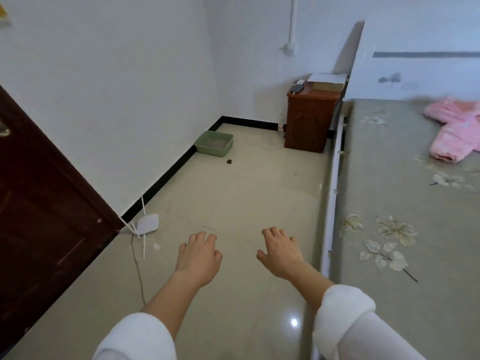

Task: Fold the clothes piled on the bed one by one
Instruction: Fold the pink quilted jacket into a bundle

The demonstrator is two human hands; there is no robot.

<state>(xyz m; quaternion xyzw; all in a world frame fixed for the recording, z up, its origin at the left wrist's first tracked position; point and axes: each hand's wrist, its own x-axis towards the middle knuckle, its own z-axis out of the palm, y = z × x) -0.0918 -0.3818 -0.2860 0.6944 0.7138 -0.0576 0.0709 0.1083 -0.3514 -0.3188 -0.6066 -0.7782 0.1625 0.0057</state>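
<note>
Head cam: the pink fluffy garment is lying crumpled on the bed, far right, partly cut off by the frame edge. One sleeve or leg (can't tell which) sticks out toward the near left, so the whole thing roughly runs far-right to near-left. Both hands are out over the floor, well apart from it. The left hand and right hand are palms down, fingers loosely bent, holding nothing.

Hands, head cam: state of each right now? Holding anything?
Left hand: open, loosely curled, holding nothing.
Right hand: open, loosely curled, holding nothing.
</note>
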